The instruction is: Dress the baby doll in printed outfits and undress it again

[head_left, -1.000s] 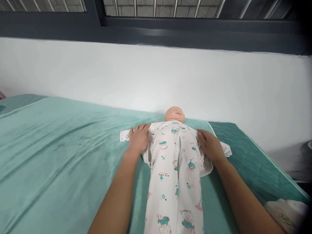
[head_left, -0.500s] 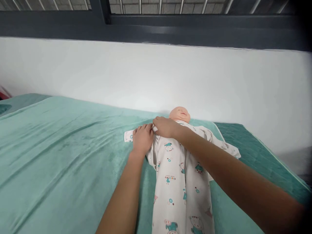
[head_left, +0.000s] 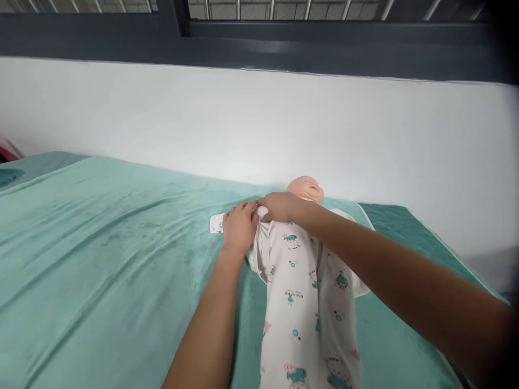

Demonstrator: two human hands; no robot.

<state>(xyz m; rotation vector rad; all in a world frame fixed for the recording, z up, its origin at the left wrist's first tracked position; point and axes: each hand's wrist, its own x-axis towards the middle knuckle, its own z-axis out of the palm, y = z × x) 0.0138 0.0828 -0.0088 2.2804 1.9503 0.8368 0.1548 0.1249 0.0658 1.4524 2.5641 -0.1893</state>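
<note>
A baby doll (head_left: 305,187) lies on its back, its head close to the wall. White clothing with printed animals (head_left: 294,281) covers its body and stretches toward me. My left hand (head_left: 240,224) is closed on the sleeve at the doll's left-hand side in view, and the printed cuff sticks out beyond my fingers. My right hand (head_left: 279,207) reaches across the doll's chest and pinches the white cloth near the shoulder, right beside my left fingertips. My right forearm hides part of the chest and the other sleeve.
A light green blanket (head_left: 121,259) with folds lies under the doll. Darker green cloth (head_left: 389,221) shows at the right. Behind stands a white wall (head_left: 203,119) below a dark window frame (head_left: 304,51) with metal bars. Something red is at the far left edge.
The doll and clothing appear slightly farther right. My right hand has shifted slightly right, and a white bunch of cloth now shows between my hands. My right forearm covers more of the far sleeve.
</note>
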